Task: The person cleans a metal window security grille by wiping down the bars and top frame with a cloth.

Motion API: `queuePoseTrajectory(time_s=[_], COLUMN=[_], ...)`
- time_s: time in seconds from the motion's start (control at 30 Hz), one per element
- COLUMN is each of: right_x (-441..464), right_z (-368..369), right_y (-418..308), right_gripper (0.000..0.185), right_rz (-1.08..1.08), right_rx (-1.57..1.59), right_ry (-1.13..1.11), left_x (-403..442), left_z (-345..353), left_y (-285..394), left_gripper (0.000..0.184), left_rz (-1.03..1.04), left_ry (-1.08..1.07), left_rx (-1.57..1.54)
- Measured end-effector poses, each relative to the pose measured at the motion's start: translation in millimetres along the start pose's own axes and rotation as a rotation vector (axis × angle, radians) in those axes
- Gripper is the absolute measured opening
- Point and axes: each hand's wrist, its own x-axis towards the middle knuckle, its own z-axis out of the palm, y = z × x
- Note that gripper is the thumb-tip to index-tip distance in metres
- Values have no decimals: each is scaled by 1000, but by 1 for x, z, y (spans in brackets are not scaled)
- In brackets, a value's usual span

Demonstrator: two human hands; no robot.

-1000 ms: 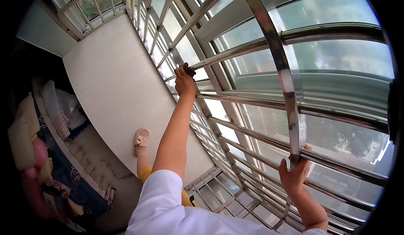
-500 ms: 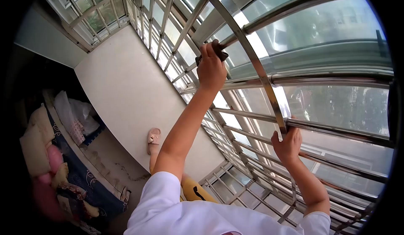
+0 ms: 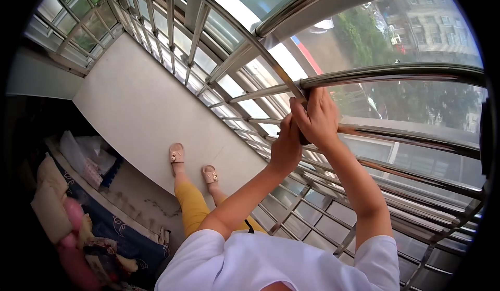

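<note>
"Two hands (image 3: 285, 148) so close together, high on the metalwork. Why like that?"

"The right hand (image 3: 319, 118) is closed where the strip (image 3: 278, 68) meets a bar (image 3: 390, 74): thumb forward on the strip, fingers round behind. It looks like a steadying grip, since a crossing gives something to hook onto from two directions"

"And the left?"

"Just below, its fingers curled in, close against the right. A dark cloth (image 3: 304, 139) shows as a sliver between the two hands, so it seems bunched in the left one's grip. How far it wraps round the strip cannot be told; the hands cover most of it"

"Is the right holding the cloth too?"

"Can't tell. It may only be touching it. A bunched cloth would sit snugly round a narrow strip, which may be why the left is folded so tightly"

"Why are both arms stretched out?"

"The strip curves across the bars, on the room side of the glass (image 3: 437, 101), and the crossing is well out in front of the shirt (image 3: 302, 257). The arms come at it from either side, elbows apart"

"What about the feet?"

"The sandals (image 3: 210, 174) are on a pale ledge (image 3: 140, 103), one a little ahead of the other, probably for balance. The bag (image 3: 86, 150) and bedding (image 3: 112, 228) lie off to the left, well apart from the feet"
</note>
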Motion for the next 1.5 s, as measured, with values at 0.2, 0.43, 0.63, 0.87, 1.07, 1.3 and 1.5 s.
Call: queuePoseTrajectory(time_s=[0.2, 0.43, 0.63, 0.87, 1.07, 1.3, 1.5], right_x=[-3, 0, -2, 2, -2, -5, -4], right_z=[6, 10, 7, 7, 8, 11, 17], right_y=[2, 5, 7, 8, 4, 1, 7], right_gripper=[44, 48, 48, 51, 48, 39, 36], right_rz=[-61, -110, -107, -183, -148, -90, -86], right_rx=[-26, -22, -20, -5, -130, -120, -60], right_ry=[52, 83, 39, 83, 106, 152, 192], left_x=[2, 1, 2, -1, 5, 5, -27], left_z=[73, 86, 89, 84, 74, 33, 13], left_y=[-48, -118, -188, -267, -234, -83, -67], left_gripper=[51, 52, 58, 57, 51, 58, 56], left_rz=[-278, -240, -264, -370, -569, -154, -269], left_ry=[-101, 335, 384, 239, 86, -15, 68], left_rx=[-59, 196, 371, 284, 304, 143, -99])
